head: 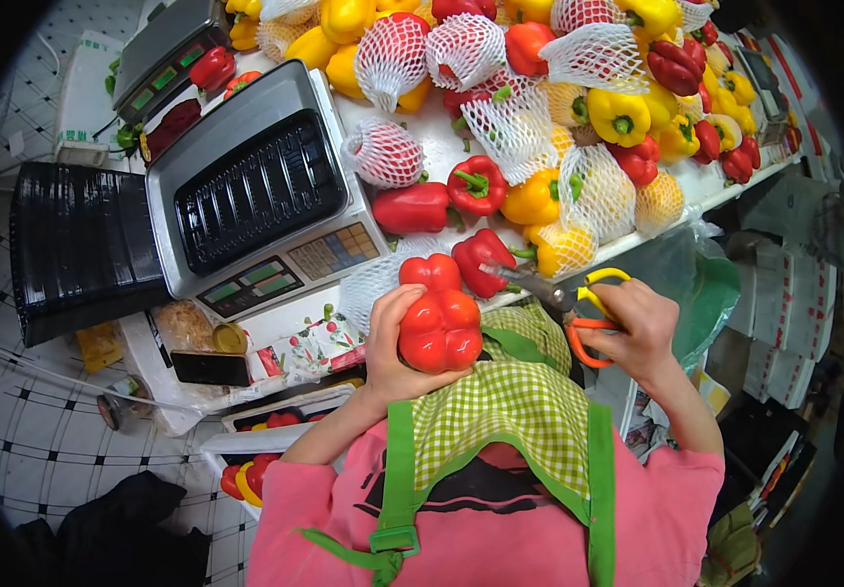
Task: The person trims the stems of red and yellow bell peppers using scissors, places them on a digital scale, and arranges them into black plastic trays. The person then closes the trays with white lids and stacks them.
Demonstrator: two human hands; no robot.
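Observation:
My left hand [390, 352] cups a glossy red bell pepper [441, 332], its lobed bottom turned up, just in front of my apron. Another red bell pepper [430, 272] shows right behind it; whether my hand holds that one too is unclear. In my right hand [636, 323] are scissors [558, 295] with one yellow and one orange handle, the blades parted slightly and pointing left. The blade tips are by a red bell pepper [482, 263] at the table's edge. A black plastic tray [260, 191] rests on the pan of a digital scale [268, 290] to the left.
Red and yellow bell peppers [618, 117], many in white foam net sleeves [513, 132], cover the white table [730, 192]. Stacked black trays [84, 238] stand at left. A phone [210, 368] lies at the near edge. Below is a white box [245, 442] of peppers.

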